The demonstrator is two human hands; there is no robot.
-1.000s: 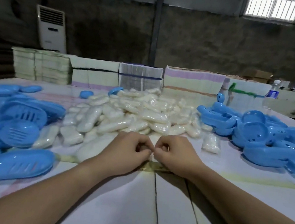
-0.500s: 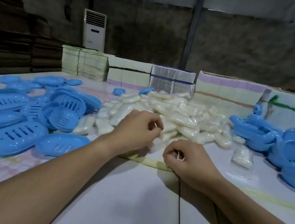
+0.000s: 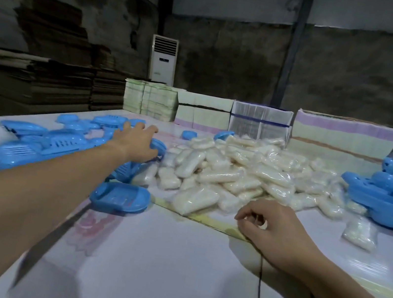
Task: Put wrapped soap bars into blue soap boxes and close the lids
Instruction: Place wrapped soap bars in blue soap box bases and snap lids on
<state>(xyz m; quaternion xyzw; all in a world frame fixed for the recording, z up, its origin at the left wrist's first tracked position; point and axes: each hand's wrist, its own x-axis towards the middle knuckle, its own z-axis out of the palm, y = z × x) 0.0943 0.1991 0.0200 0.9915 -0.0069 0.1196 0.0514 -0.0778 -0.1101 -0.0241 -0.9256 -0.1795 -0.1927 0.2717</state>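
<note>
1. The broad white glossy tabletop (image 3: 171, 261) carried everything; its slick, film-like surface suggested that a light plastic box would skate if nudged, so the reach was best finished with a firm grip rather than a push.

2. The heap of white soap bars in crinkly clear wrappers (image 3: 236, 171) lay mid-table, rounded oblongs piled loosely, just beyond the right hand. The wrappers looked slippery, so I judged that a bar from the near edge would come away most cleanly.

3. The scattered blue plastic soap boxes and slotted trays on the left (image 3: 43, 141) lay overlapping, smooth moulded ovals with drainage slits. A second cluster of blue boxes (image 3: 384, 198) sat well apart at the right.

4. The left hand (image 3: 136, 142) was stretched out over the left cluster, fingers spread and released, resting on or just above a rounded blue box shell (image 3: 160, 146); whether it touched I could not tell. The step seemed to be fetching a box, and it would go best by taking one shell only, free of its neighbours.

5. One blue oval slotted soap box (image 3: 119, 198) lay alone, near the heap's front edge and closer to the person than the reaching hand.

6. The right hand (image 3: 277, 234) rested on the tabletop, fingers loosely curled; whether it pinched anything small I could not tell.
</note>
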